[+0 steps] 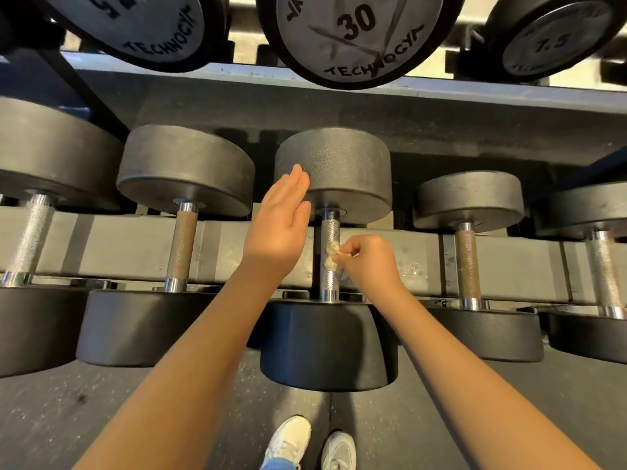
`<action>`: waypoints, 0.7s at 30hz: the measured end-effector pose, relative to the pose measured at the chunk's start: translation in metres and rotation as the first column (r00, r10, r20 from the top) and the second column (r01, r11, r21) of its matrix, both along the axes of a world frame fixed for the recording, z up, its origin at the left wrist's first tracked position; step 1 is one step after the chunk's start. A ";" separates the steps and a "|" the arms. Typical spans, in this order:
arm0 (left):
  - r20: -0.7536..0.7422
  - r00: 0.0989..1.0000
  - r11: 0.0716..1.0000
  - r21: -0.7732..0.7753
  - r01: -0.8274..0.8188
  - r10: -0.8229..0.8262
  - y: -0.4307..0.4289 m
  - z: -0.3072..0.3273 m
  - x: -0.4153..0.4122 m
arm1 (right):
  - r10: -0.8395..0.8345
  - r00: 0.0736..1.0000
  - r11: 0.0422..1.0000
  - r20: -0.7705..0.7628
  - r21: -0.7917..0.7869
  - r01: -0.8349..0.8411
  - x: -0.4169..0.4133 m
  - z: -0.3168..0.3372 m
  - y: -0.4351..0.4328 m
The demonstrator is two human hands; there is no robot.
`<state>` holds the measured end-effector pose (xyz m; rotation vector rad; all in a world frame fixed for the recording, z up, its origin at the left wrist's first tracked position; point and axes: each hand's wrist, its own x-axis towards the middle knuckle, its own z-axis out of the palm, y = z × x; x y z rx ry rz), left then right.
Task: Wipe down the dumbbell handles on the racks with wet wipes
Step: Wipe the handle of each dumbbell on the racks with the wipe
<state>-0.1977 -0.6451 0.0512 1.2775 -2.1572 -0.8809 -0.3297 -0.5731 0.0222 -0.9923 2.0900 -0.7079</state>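
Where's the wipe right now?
Head view, centre: the wet wipe is bunched against the middle of the centre dumbbell's handle on the lower rack, pinched by the right hand; the left hand rests on that dumbbell's far head.

The wet wipe (331,255) was a small, crumpled, off-white wad pinched at the tips of my right fingers (349,250) and pressed against the knurled chrome handle (329,281) just left of them. That handle ran away from me between two black heads: the far head (342,171) just beside my straight left fingers (298,184), the near head (325,344) below both wrists.
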 end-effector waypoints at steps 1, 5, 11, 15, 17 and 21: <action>0.003 1.000 1.000 0.002 -0.005 0.005 0.000 0.000 0.000 | 0.052 0.999 0.997 -0.013 0.059 -0.051 -0.001 0.001 0.004; 0.014 1.000 1.000 0.010 -0.001 0.001 0.002 0.004 -0.001 | 0.180 0.983 0.965 -0.042 0.199 -0.169 -0.002 0.008 0.010; 0.116 0.990 0.997 0.013 0.075 -0.076 -0.001 0.010 0.020 | 0.089 0.996 0.993 -0.024 0.077 -0.087 0.005 0.013 0.018; 0.183 0.983 1.000 -0.025 -0.003 0.007 0.001 0.006 0.074 | 0.023 0.997 0.997 -0.071 -0.074 -0.028 0.025 0.019 0.011; 0.218 0.973 0.996 -0.068 -0.060 0.074 0.000 0.001 0.108 | 0.035 0.996 0.993 -0.077 -0.109 -0.043 0.042 0.023 0.003; 0.228 0.968 0.995 -0.034 -0.099 0.104 -0.013 0.006 0.161 | 0.080 0.995 0.984 -0.055 -0.154 -0.088 0.078 0.024 -0.016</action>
